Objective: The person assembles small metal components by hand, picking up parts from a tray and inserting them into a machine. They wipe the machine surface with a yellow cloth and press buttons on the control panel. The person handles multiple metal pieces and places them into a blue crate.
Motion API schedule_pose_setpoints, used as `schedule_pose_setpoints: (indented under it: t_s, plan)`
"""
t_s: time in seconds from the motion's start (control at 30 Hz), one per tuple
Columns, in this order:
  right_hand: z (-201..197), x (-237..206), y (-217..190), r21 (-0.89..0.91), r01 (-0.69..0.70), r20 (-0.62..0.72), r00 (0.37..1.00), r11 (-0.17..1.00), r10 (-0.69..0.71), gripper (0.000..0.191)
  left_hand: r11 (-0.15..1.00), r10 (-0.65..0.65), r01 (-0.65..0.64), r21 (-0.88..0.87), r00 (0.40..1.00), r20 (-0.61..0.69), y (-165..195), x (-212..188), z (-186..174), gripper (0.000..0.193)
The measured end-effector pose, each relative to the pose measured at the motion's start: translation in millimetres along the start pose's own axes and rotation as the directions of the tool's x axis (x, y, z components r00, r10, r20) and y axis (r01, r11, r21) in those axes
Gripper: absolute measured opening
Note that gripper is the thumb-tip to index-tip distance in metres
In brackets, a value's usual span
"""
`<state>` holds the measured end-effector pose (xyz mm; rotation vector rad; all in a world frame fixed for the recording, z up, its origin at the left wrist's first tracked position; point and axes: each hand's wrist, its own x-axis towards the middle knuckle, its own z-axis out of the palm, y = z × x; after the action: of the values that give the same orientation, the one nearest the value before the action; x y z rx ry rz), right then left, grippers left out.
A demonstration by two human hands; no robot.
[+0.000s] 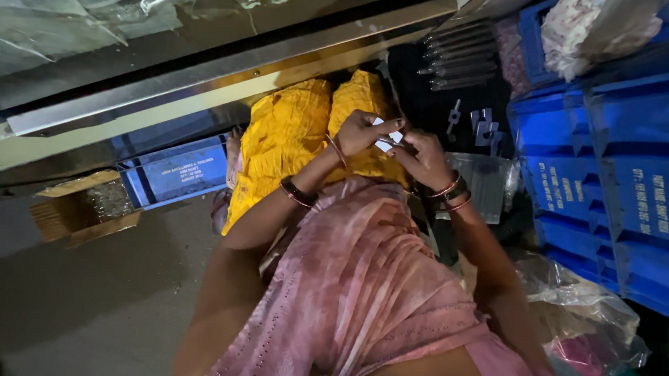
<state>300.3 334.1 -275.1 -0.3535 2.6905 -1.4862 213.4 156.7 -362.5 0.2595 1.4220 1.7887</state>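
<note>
My left hand [362, 130] and my right hand [424, 158] meet over my lap, above the yellow cloth [292, 135] on my knees. Together they pinch a small white flat piece [386, 143] between the fingertips. Most of the piece is hidden by my fingers. Bangles circle both wrists, and a pink garment [361, 285] covers my front.
Stacked blue plastic crates [617, 168] fill the right side, and another blue crate [175, 173] lies at left beside a cardboard box [82, 205] of small metal parts. Dark metal rods [461, 55] and small brackets [485, 126] lie beyond my hands. Clear plastic bags [582, 308] sit at lower right.
</note>
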Motion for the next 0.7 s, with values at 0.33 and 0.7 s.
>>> schedule_pose_setpoints:
  t_s: [0.33,0.7]
  plan:
    - [26.8,-11.9,4.9,-0.106,-0.002,-0.272,0.962,0.994,-0.027,0.004,0.953,0.215,-0.212,-0.218,0.977,-0.012,11.3,5.6,27.5,0.032]
    - [13.9,-19.8,1.3,-0.027,0.049,-0.26,0.964,0.998,-0.054,0.011,0.931,0.218,-0.241,-0.275,0.97,-0.111,33.9,-13.1,46.4,0.036]
